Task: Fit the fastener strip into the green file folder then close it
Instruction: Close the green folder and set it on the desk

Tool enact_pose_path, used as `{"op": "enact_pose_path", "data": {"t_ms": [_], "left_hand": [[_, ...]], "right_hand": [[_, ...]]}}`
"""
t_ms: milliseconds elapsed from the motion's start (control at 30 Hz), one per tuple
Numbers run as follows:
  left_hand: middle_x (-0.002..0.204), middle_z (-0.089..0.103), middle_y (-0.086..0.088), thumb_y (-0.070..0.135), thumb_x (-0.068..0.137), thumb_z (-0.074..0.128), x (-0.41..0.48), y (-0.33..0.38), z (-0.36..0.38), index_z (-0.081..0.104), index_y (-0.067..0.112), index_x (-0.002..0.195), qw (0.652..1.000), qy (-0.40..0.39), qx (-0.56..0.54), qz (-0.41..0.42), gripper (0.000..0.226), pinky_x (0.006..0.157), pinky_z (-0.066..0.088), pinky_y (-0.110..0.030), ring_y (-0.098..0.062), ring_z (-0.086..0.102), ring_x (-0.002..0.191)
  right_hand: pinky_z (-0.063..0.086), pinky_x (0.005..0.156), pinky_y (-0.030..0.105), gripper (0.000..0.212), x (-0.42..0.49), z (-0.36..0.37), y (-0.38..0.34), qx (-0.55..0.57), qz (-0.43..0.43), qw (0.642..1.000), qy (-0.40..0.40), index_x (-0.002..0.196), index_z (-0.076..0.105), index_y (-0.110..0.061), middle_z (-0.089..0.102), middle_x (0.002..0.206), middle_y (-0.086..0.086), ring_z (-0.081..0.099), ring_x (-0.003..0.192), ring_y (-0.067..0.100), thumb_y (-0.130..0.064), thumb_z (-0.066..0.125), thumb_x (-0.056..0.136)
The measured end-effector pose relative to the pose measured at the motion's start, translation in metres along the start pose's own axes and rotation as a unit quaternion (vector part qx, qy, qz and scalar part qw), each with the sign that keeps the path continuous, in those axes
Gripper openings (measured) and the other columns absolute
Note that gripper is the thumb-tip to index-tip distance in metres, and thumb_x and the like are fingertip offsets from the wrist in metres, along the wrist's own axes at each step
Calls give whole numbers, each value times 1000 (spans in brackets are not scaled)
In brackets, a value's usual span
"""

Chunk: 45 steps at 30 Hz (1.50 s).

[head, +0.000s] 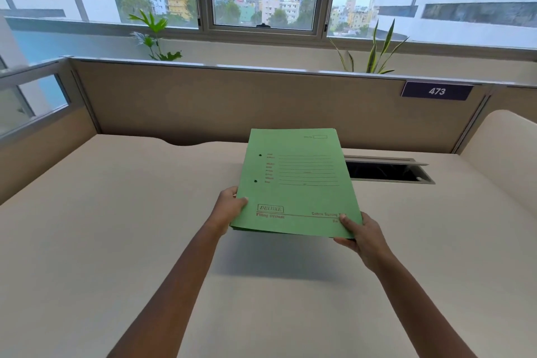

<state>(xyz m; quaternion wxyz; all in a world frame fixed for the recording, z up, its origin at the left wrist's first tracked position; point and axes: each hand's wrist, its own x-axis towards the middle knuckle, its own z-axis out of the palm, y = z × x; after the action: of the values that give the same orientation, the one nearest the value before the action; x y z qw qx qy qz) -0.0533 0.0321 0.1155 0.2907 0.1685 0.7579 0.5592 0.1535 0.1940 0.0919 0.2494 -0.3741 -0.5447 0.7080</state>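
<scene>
A green file folder (299, 183) is held closed in the air above the beige desk (116, 227), printed cover facing up, with two punched holes along its left side. My left hand (228, 208) grips its near left corner, thumb on top. My right hand (361, 237) grips its near right corner, thumb pressed on the cover. The folder casts a shadow on the desk below. No fastener strip shows anywhere in view.
An open cable slot (386, 170) is cut into the desk behind the folder on the right. Beige partition walls (232, 102) enclose the desk at the back and sides, with a sign reading 473 (436, 91). Two plants stand behind the partition below the windows.
</scene>
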Motion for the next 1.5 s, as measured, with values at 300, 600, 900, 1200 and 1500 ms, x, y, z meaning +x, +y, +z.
{"op": "enact_pose_path", "data": {"t_ms": [300, 600, 900, 1200, 1500], "left_hand": [[124, 64, -21, 1, 90, 54, 42, -19, -30, 56, 2, 125, 975, 175, 139, 11, 35, 89, 53, -40, -38, 63, 106], [123, 65, -21, 0, 91, 52, 90, -39, -57, 60, 1, 120, 954, 239, 181, -19, 30, 87, 51, -40, -39, 62, 108], [124, 63, -24, -3, 91, 50, 132, -54, -78, 58, -3, 121, 948, 245, 200, -29, 31, 88, 51, -39, -39, 61, 110], [121, 54, -30, -3, 90, 49, 144, -66, -79, 59, -6, 118, 939, 262, 222, -24, 30, 90, 51, -48, -43, 56, 110], [123, 51, -29, 0, 91, 49, 145, -70, -75, 58, -7, 119, 931, 261, 254, -32, 30, 93, 48, -49, -42, 51, 115]], "right_hand": [[54, 35, 21, 30, 60, 78, 2, -89, -48, 993, 63, 120, 45, 6, 53, 121, 26, 56, 92, 32, -1, 49, 91], [52, 30, 21, 26, 113, 139, 29, -139, -42, 986, 77, 115, 49, 5, 53, 120, 28, 59, 91, 36, 1, 52, 90], [59, 41, 37, 26, 146, 173, 45, -178, -3, 981, 80, 113, 50, 5, 54, 120, 27, 64, 84, 42, 0, 54, 89], [44, 27, 16, 24, 152, 176, 60, -260, -32, 960, 102, 108, 48, 7, 59, 111, 29, 57, 53, 30, -7, 54, 90], [47, 89, 44, 36, 151, 175, 54, -370, -37, 921, 113, 114, 45, 10, 55, 121, 27, 55, 110, 39, -14, 56, 89]]}}
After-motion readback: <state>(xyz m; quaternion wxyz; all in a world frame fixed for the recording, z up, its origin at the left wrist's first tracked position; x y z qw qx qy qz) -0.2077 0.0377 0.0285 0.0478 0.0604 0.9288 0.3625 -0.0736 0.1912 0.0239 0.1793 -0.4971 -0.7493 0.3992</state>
